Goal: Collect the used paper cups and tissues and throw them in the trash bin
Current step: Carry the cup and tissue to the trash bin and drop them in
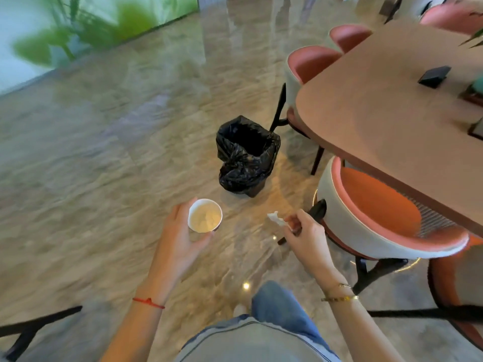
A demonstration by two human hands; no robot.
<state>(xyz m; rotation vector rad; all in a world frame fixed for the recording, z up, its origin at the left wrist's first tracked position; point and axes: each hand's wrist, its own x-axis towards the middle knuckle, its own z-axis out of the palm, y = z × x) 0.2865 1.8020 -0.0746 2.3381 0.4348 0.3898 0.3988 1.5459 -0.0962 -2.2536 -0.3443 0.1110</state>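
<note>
My left hand holds a white paper cup upright by its side; something pale and crumpled lies inside it, perhaps a tissue. My right hand pinches a small white tissue between the fingertips. Both hands are out in front of me, above the floor. The trash bin, lined with a black bag and open at the top, stands on the floor a short way beyond both hands, beside the table corner.
A long brown table fills the right side, with a black box on it. Pink and white chairs are tucked around it, one just right of my right hand. Glossy marble floor spreads to the left. Black chair legs show at lower left.
</note>
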